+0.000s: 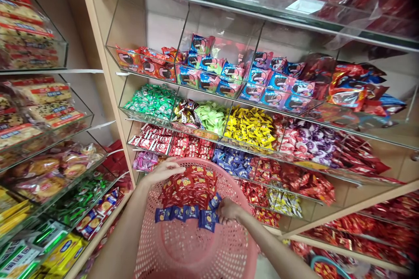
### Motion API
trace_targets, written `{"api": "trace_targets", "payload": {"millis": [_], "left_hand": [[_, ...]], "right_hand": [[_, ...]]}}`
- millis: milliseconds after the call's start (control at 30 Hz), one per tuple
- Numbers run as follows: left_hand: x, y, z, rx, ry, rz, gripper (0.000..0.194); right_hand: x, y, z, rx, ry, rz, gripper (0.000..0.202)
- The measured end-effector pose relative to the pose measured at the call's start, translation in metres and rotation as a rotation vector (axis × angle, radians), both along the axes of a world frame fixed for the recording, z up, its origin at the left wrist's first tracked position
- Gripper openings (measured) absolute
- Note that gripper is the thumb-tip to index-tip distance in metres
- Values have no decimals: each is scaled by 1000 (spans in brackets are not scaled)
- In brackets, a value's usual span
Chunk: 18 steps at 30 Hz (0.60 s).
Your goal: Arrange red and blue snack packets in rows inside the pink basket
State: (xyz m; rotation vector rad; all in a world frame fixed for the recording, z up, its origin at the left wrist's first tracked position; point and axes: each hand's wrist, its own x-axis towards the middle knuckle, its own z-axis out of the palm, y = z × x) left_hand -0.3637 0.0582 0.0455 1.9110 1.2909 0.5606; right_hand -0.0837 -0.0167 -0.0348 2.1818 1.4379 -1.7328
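A pink perforated plastic basket (244, 235) is tilted toward me in front of the shelves. Inside, red candy packets with an orange fruit print (190, 187) lie in a pile, with a row of blue candy packets (178, 213) along its near edge. My left hand (166, 171) lies over the basket's far left rim, fingers stretched out, with nothing in it. Inside the basket on the right, my right hand (228, 211) has its fingers curled against a blue candy packet (208, 219); its fingertips are partly hidden.
Glass shelf bins ahead hold green candies (152, 102), yellow packets (250, 127), blue packets (231, 160) and cookie packs (275, 83). Packaged biscuits (49, 96) fill the left shelves. A wooden upright (108, 61) divides the two units. A blue-rimmed container (327, 261) stands low right.
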Motion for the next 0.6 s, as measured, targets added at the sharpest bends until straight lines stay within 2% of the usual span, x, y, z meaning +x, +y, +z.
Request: {"api": "trace_targets", "payload": {"millis": [233,333,400,467,600], "left_hand": [[0,-2,3,-12,-12,-17,45],[0,-2,3,-9,-7,-6,46],[1,-2,4,-6,-12,-9,46],[1,-2,4,-9,-22,-13,46],[1,0,3,-8,-29,-11,44]], "right_hand": [[-3,2,-6,95,-57,34,28],[-5,0,-4,166,-123,45,29],[-4,0,6,242,-184,57,30],[0,3,23,366,-232,82,31],[28,28,61,731,-347,56,35]]}}
